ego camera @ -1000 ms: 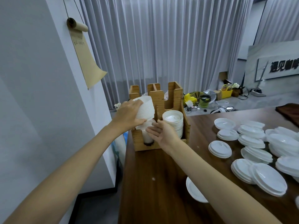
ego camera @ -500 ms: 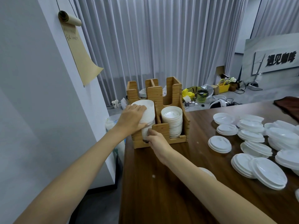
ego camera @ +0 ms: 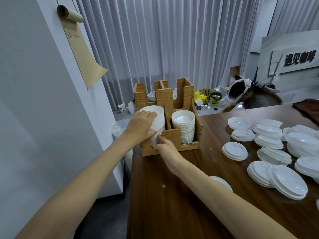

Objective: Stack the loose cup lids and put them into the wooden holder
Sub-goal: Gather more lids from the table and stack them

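The left hand (ego camera: 141,125) is wrapping the near side of a tall lid stack (ego camera: 158,116). Its fingers (ego camera: 151,115) are lying close together and curling over the upper rim, and its palm side is turned away from the camera. The stack is sitting in the left front compartment of the wooden holder (ego camera: 172,135), leaning slightly. Its lower part is being covered by the hand and the holder's front wall.

The right hand (ego camera: 166,147) is reaching to the slot at the base of that compartment. One finger is touching the lowest lids, but the others are tucked out of sight beneath the hand, so I cannot tell whether they are pinching or only pressing.

A second stack (ego camera: 183,125) is standing in the right front compartment, its bottom concealed by the wall. Loose lid piles (ego camera: 234,150) are lying spread over the tabletop (ego camera: 172,195) to the right, some being cut off by the frame edge. One more lid (ego camera: 222,182) is peeking out from behind the right forearm.
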